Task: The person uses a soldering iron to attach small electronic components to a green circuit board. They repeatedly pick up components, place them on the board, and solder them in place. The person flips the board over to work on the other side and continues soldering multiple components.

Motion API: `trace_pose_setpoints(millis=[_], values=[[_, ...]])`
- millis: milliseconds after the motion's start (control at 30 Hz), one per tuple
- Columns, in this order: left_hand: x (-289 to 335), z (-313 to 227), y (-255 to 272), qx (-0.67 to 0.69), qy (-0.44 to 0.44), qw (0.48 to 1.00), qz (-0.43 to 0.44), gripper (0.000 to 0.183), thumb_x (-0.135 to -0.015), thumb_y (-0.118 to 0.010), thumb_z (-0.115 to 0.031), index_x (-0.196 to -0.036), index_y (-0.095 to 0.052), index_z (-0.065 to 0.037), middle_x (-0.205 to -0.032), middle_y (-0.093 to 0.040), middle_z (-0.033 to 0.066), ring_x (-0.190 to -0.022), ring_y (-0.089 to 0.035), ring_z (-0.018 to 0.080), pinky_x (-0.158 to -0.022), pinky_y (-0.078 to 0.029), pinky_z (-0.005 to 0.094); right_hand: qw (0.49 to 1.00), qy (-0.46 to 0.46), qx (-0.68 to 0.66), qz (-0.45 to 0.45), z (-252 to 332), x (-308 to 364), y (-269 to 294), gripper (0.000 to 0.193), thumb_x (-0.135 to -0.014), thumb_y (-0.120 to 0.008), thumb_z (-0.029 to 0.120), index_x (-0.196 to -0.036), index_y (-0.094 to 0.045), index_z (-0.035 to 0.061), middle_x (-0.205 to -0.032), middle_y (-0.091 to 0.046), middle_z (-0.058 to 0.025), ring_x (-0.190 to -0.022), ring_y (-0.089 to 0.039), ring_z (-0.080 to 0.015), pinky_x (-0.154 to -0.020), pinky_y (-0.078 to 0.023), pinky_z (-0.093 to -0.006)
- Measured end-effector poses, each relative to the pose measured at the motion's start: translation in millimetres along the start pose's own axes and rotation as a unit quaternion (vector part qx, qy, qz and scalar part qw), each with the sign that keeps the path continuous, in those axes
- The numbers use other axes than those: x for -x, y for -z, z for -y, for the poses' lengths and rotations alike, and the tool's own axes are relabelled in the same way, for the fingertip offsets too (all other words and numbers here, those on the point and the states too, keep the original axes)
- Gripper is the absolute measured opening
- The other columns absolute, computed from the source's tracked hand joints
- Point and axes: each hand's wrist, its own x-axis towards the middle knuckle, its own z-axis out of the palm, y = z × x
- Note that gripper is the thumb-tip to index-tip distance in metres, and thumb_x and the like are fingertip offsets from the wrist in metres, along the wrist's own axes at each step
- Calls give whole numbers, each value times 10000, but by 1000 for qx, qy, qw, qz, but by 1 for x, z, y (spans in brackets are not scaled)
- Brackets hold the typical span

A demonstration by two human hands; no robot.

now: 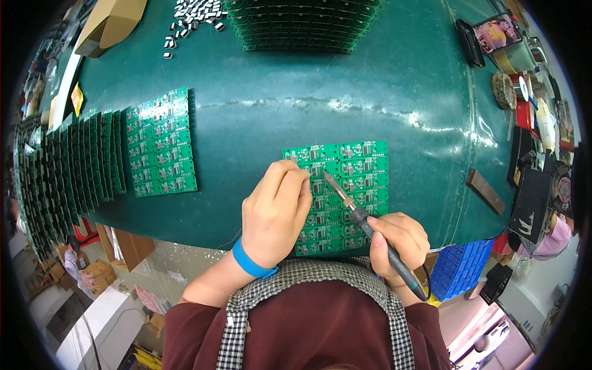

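Observation:
A green circuit board panel (364, 166), divided into several small boards, lies on the table right in front of me. My right hand (399, 242) grips a soldering iron (361, 216) by its dark handle, its metal tip slanting up and left onto the panel's upper left part. Close to that tip, my left hand (275, 206) is closed in a pinch over the panel's left edge. Whatever its fingertips hold is too small to make out. A blue wristband (251, 259) circles my left wrist.
Another board panel (161, 143) lies to the left, beside a row of upright panels (92, 157). More panels are stacked (302, 28) at the far side. Small silvery parts (196, 13) lie scattered near a cardboard box (111, 24). On the right are a phone (497, 32) and a metal bar (485, 191).

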Motion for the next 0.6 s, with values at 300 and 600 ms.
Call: trace_pose_setpoints(millis=[300, 600], values=[[1, -1, -4, -17, 12, 1000, 8, 176, -770, -670, 68, -900, -588, -19, -918, -587, 109, -756, -630, 282, -620, -511, 351, 1000, 7, -6, 0, -1, -3, -5, 169, -715, -688, 32, -878, -696, -15, -682, -629, -92, -530, -618, -210, -468, -483, -293], [2, -4, 0, -35, 9, 999, 41, 140, -784, -685, 38, -884, -611, -26, -931, -574, 90, -683, -607, 271, -583, -494, 355, 1000, 13, 6, 10, 7, 4, -3, 168, -722, -675, 31, -883, -693, -15, -689, -628, -85, -539, -625, -201, -479, -498, -287]])
